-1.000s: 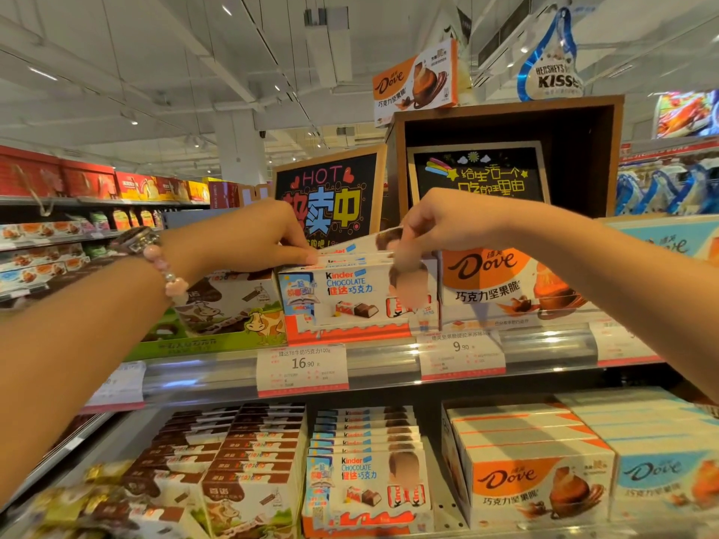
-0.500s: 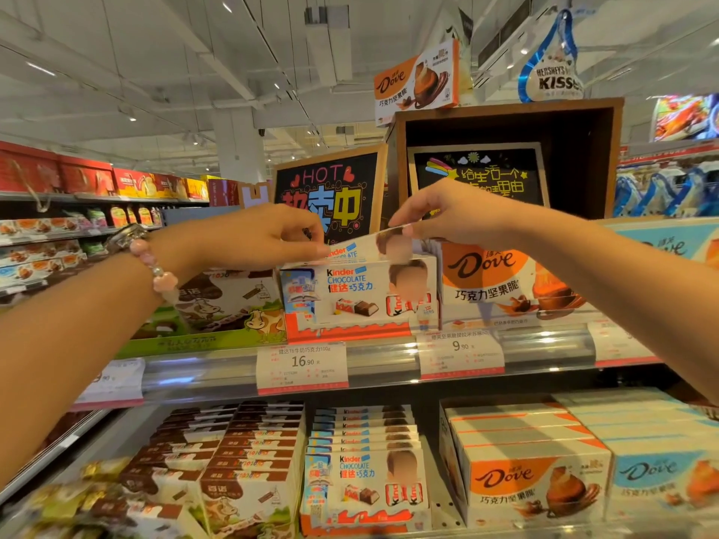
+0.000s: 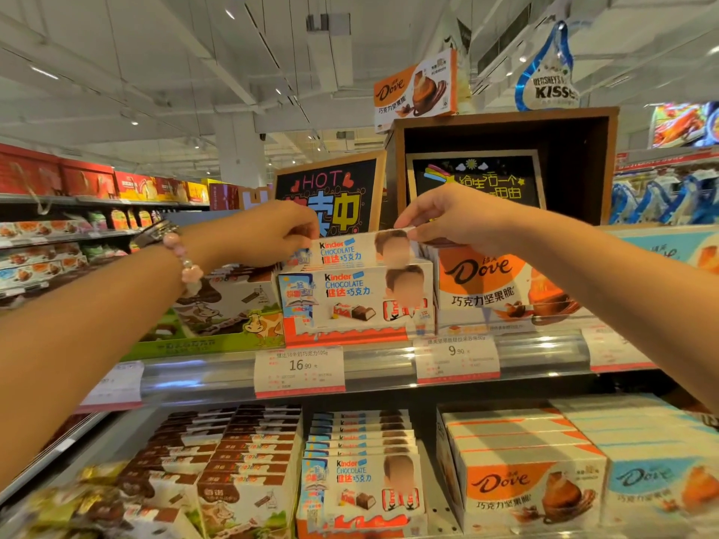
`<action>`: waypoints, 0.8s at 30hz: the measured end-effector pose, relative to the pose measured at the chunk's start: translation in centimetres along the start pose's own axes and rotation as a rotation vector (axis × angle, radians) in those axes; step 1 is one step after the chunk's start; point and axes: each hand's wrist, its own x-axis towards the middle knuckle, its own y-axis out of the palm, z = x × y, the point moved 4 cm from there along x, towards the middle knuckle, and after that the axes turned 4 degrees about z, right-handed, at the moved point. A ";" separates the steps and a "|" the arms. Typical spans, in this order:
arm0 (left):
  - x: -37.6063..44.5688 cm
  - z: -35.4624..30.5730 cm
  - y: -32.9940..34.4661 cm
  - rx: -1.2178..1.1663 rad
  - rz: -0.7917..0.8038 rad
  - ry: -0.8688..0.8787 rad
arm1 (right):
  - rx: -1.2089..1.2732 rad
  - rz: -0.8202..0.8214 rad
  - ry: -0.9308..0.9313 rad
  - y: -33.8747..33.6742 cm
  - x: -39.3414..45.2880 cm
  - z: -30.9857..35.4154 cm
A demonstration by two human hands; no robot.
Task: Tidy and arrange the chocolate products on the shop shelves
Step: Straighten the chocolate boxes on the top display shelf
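A white Kinder chocolate box (image 3: 352,250) is held by both of my hands just above the row of Kinder boxes (image 3: 356,301) on the upper shelf. My left hand (image 3: 268,235) pinches its left end and my right hand (image 3: 447,219) pinches its top right corner. The held box is tilted with its face up and sits behind the front Kinder box. An orange Dove box (image 3: 494,285) stands right of the Kinder row, and brown cow-print boxes (image 3: 229,301) in a green tray are to the left.
Price tags (image 3: 299,369) hang on the shelf's metal rail (image 3: 373,363). The lower shelf holds more Kinder boxes (image 3: 360,480), Dove boxes (image 3: 525,472) and brown boxes (image 3: 229,461). A chalkboard "HOT" sign (image 3: 330,192) and a wooden display box (image 3: 502,161) stand behind the products.
Both hands have lifted the Kinder box up from the row and tilted it further, so more of its face shows above the front box.
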 end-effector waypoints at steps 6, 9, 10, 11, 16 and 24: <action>-0.8 -0.1 -0.6 -0.127 -0.069 0.033 | -0.063 0.018 -0.035 0.2 -0.1 0.4; -0.6 -0.4 -0.1 -0.117 -0.033 0.034 | -0.189 -0.011 -0.041 0.6 0.0 0.7; -0.5 -0.5 0.1 -0.109 -0.010 0.035 | -0.221 -0.012 -0.035 0.7 0.1 0.7; -0.4 -0.4 0.4 -0.109 0.019 0.029 | -0.253 -0.001 -0.030 0.9 0.2 0.6; -0.6 -0.2 0.8 -0.148 0.190 -0.036 | -0.363 0.074 -0.023 1.2 0.4 1.1; -1.0 -0.2 0.8 -0.061 0.239 0.033 | -0.518 0.453 0.018 0.7 -0.4 0.4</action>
